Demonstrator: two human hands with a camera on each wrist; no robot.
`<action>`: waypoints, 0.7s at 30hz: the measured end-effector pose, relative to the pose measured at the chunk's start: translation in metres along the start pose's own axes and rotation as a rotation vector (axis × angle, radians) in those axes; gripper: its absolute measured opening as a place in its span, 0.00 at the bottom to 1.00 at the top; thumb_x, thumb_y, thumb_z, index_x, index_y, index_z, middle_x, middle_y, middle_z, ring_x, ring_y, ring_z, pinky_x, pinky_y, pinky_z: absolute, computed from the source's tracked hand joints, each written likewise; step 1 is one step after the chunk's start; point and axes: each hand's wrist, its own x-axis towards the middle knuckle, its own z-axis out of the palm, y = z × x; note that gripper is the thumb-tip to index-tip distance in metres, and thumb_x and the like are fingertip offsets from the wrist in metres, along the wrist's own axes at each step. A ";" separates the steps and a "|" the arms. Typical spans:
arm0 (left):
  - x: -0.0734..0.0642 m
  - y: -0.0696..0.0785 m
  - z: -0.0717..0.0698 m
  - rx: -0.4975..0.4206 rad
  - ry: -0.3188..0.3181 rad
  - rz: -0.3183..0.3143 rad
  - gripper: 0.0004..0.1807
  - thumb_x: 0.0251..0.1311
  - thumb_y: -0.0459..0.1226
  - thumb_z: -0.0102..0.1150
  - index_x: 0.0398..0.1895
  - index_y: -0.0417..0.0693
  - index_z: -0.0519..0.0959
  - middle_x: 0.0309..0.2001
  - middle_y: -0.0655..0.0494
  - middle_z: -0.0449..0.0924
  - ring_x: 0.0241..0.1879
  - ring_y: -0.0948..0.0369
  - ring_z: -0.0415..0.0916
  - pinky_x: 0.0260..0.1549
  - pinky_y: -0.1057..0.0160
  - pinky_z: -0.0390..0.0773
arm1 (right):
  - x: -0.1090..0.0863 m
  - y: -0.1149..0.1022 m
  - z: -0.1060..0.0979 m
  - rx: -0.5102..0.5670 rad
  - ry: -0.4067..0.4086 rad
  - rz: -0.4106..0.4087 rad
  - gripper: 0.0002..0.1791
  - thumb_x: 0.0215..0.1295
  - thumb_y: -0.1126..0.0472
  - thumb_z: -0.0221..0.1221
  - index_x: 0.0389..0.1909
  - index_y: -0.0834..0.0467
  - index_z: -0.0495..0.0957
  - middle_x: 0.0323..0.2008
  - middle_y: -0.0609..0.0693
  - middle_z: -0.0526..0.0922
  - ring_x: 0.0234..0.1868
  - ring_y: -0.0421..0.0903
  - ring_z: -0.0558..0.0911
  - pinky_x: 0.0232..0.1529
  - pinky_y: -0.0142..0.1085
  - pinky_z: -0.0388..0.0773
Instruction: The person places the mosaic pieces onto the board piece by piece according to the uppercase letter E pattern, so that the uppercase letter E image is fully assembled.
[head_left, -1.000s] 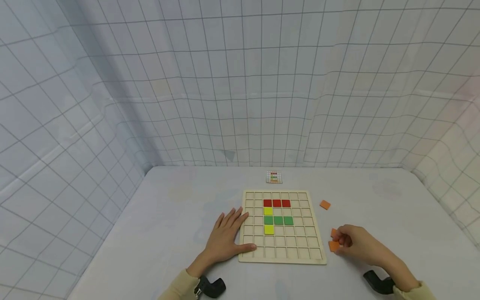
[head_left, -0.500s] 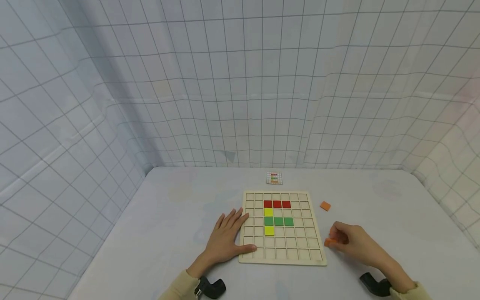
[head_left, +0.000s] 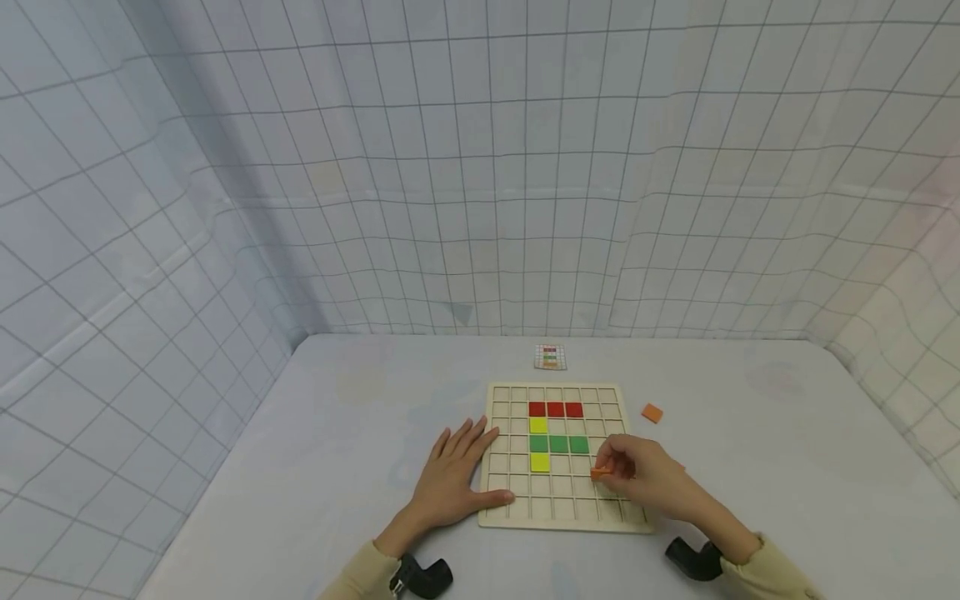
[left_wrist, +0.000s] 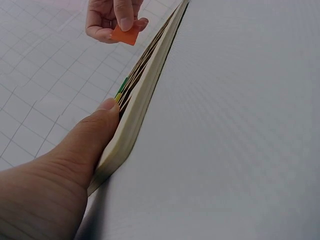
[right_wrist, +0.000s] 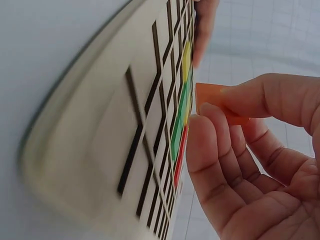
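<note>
In the head view a cream grid board [head_left: 562,525] lies on the white table. It carries a row of red tiles [head_left: 556,409], a row of green tiles [head_left: 558,444] and two yellow tiles, one yellow tile [head_left: 538,425] between those rows and the other just below the green. My left hand [head_left: 450,479] rests with fingers spread at the board's left edge, its thumb on the board. Above the board's right half, my right hand [head_left: 647,473] pinches an orange square tile [right_wrist: 212,95] between thumb and fingers; the right wrist view shows this tile apart from the board.
Another orange tile [head_left: 652,413] lies on the table right of the board. A sliver of a further orange piece shows behind my right hand. A small card with a coloured grid pattern [head_left: 551,357] lies beyond the board. Grid-lined white cloth surrounds the table.
My right hand has picked up an orange tile from the table at the right and carried it left over the board. The left hand has stayed in place.
</note>
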 end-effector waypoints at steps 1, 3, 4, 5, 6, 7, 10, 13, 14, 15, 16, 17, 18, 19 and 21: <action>0.000 0.000 0.000 -0.004 -0.001 0.000 0.53 0.49 0.73 0.50 0.74 0.54 0.56 0.74 0.54 0.48 0.72 0.54 0.40 0.67 0.47 0.37 | 0.003 -0.001 0.003 0.008 -0.010 -0.001 0.10 0.55 0.69 0.65 0.31 0.53 0.75 0.25 0.40 0.74 0.26 0.37 0.73 0.24 0.30 0.73; 0.000 0.001 -0.001 -0.008 -0.003 -0.002 0.53 0.49 0.73 0.50 0.74 0.54 0.56 0.74 0.54 0.48 0.72 0.54 0.40 0.67 0.48 0.36 | 0.009 -0.003 0.009 0.019 -0.028 -0.006 0.11 0.54 0.71 0.65 0.30 0.53 0.75 0.25 0.40 0.74 0.25 0.37 0.73 0.24 0.30 0.74; 0.000 0.001 -0.001 -0.009 -0.005 -0.003 0.53 0.49 0.73 0.50 0.74 0.55 0.56 0.74 0.55 0.48 0.72 0.54 0.40 0.67 0.48 0.36 | 0.011 -0.004 0.012 0.018 -0.036 -0.003 0.11 0.53 0.70 0.66 0.29 0.52 0.75 0.24 0.40 0.74 0.25 0.37 0.73 0.24 0.30 0.74; 0.000 0.001 -0.001 -0.010 -0.005 -0.005 0.53 0.49 0.73 0.50 0.74 0.54 0.56 0.74 0.54 0.48 0.72 0.54 0.40 0.67 0.49 0.36 | 0.014 -0.006 0.015 0.017 -0.044 -0.001 0.11 0.53 0.70 0.66 0.29 0.52 0.76 0.24 0.40 0.74 0.25 0.37 0.73 0.24 0.30 0.74; -0.001 0.001 -0.001 -0.009 -0.005 -0.006 0.53 0.48 0.73 0.50 0.74 0.54 0.56 0.74 0.55 0.48 0.72 0.54 0.40 0.67 0.49 0.36 | 0.016 -0.007 0.017 0.016 -0.053 0.004 0.10 0.54 0.69 0.66 0.29 0.51 0.76 0.24 0.39 0.74 0.26 0.36 0.73 0.24 0.30 0.74; -0.001 0.001 -0.001 -0.006 -0.004 -0.007 0.53 0.48 0.73 0.50 0.74 0.54 0.56 0.74 0.54 0.48 0.72 0.54 0.40 0.67 0.48 0.37 | 0.018 -0.009 0.020 0.019 -0.061 0.004 0.10 0.54 0.68 0.66 0.29 0.52 0.76 0.24 0.39 0.74 0.26 0.36 0.73 0.25 0.30 0.74; 0.000 0.000 -0.001 -0.002 -0.002 -0.009 0.53 0.48 0.72 0.51 0.73 0.54 0.57 0.74 0.54 0.49 0.72 0.54 0.41 0.67 0.48 0.37 | 0.025 -0.014 0.028 0.022 -0.078 -0.002 0.09 0.56 0.66 0.67 0.31 0.53 0.76 0.25 0.39 0.75 0.27 0.36 0.73 0.26 0.30 0.74; 0.000 0.001 -0.001 -0.003 -0.001 -0.009 0.53 0.48 0.72 0.51 0.73 0.55 0.57 0.73 0.54 0.49 0.72 0.54 0.41 0.67 0.48 0.37 | 0.030 -0.019 0.036 0.022 -0.092 -0.002 0.08 0.57 0.66 0.66 0.33 0.55 0.76 0.26 0.40 0.75 0.28 0.36 0.74 0.27 0.30 0.74; 0.000 0.001 -0.001 -0.005 -0.001 -0.009 0.53 0.48 0.72 0.51 0.73 0.54 0.57 0.73 0.54 0.49 0.72 0.54 0.41 0.67 0.48 0.37 | 0.031 -0.020 0.038 0.019 -0.094 0.001 0.08 0.57 0.66 0.66 0.33 0.55 0.76 0.26 0.40 0.76 0.28 0.36 0.74 0.28 0.30 0.75; 0.000 0.001 -0.001 -0.006 0.000 -0.007 0.53 0.48 0.72 0.51 0.73 0.54 0.57 0.73 0.54 0.49 0.72 0.54 0.41 0.67 0.48 0.37 | 0.032 -0.021 0.041 0.011 -0.095 0.007 0.08 0.58 0.66 0.66 0.33 0.54 0.76 0.26 0.40 0.76 0.28 0.36 0.74 0.28 0.30 0.74; 0.000 0.001 -0.001 -0.007 0.000 -0.005 0.53 0.48 0.72 0.51 0.73 0.54 0.57 0.73 0.54 0.49 0.72 0.54 0.41 0.67 0.48 0.37 | 0.034 -0.022 0.042 0.005 -0.096 0.012 0.08 0.58 0.65 0.66 0.33 0.54 0.76 0.26 0.40 0.75 0.27 0.36 0.74 0.27 0.30 0.74; 0.000 0.001 -0.001 -0.006 0.003 -0.002 0.52 0.49 0.72 0.51 0.73 0.54 0.57 0.73 0.54 0.49 0.72 0.54 0.41 0.67 0.48 0.37 | 0.035 -0.023 0.044 -0.003 -0.095 0.012 0.07 0.58 0.65 0.66 0.33 0.54 0.76 0.26 0.40 0.75 0.27 0.36 0.73 0.27 0.30 0.74; 0.000 0.001 -0.001 -0.005 0.003 -0.001 0.53 0.48 0.72 0.51 0.73 0.54 0.57 0.73 0.54 0.49 0.72 0.54 0.41 0.67 0.48 0.37 | 0.036 -0.024 0.045 -0.014 -0.091 0.011 0.07 0.58 0.65 0.66 0.33 0.53 0.77 0.26 0.39 0.75 0.26 0.35 0.73 0.26 0.30 0.73; 0.000 0.001 -0.001 -0.003 0.005 0.001 0.53 0.48 0.72 0.51 0.73 0.54 0.57 0.73 0.54 0.49 0.72 0.54 0.41 0.67 0.48 0.38 | 0.037 -0.025 0.047 -0.025 -0.088 0.007 0.07 0.58 0.65 0.66 0.32 0.53 0.77 0.25 0.39 0.75 0.26 0.35 0.73 0.26 0.30 0.73; 0.000 0.001 -0.001 -0.001 0.006 0.004 0.53 0.48 0.72 0.51 0.73 0.54 0.57 0.73 0.54 0.49 0.72 0.54 0.42 0.67 0.48 0.38 | 0.038 -0.026 0.048 -0.051 -0.081 0.005 0.07 0.58 0.64 0.66 0.31 0.52 0.77 0.25 0.38 0.75 0.24 0.34 0.72 0.24 0.30 0.72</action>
